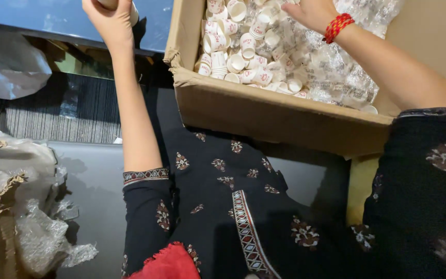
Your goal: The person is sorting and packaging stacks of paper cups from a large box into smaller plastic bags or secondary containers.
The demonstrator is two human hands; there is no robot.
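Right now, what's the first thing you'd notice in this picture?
A big cardboard box at the top, heaped with small white paper cups and crinkly clear plastic wrap. The right hand, with a red thread bracelet at its wrist, reaches into the box. The left hand grips something pale at the upper left.

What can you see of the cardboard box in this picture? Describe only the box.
The cardboard box is brown and open-topped, with a crumpled, torn near-left corner. It sits in front of the person, tilted across the upper frame, and holds many small white cups and clear plastic wrap. The right hand reaches inside it.
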